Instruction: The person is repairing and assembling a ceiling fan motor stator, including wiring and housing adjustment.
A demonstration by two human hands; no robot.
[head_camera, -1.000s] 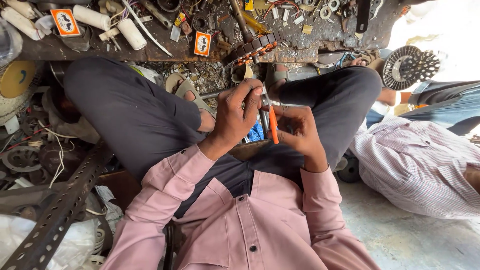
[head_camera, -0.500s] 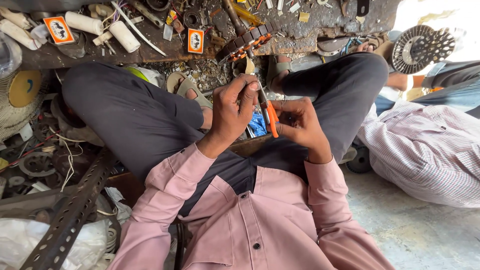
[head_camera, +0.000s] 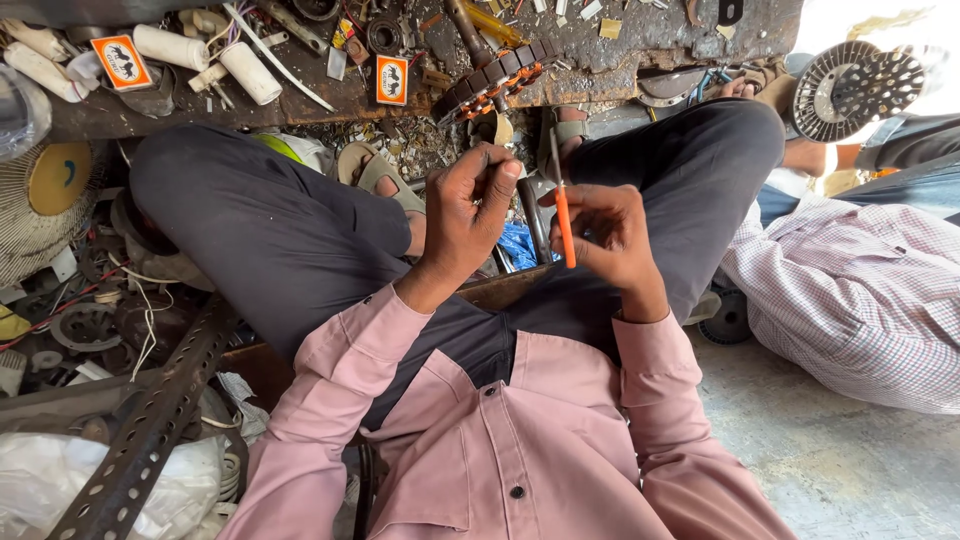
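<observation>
Leftmost, a round fan guard with a yellow hub lay among scrap, and a perforated metal angle bar ran down toward a white plastic bag. Above them, white tubes and two small orange-and-white cards sat on the grimy workbench.

Nearer the middle, the left hand was raised over the lap, its fingers curled together with thumb and fingertips pinched at the top; whatever they pinched was too small to make out. Just beside it, the right hand was clamped around an orange-handled screwdriver, held almost upright, its thin metal shaft pointing up toward the bench edge. The two hands were near each other but not touching. A toothed stator core lay on the bench just above them.

At right, another person's checked sleeve rested on the floor, and a round metal grille stood beyond the knee.
</observation>
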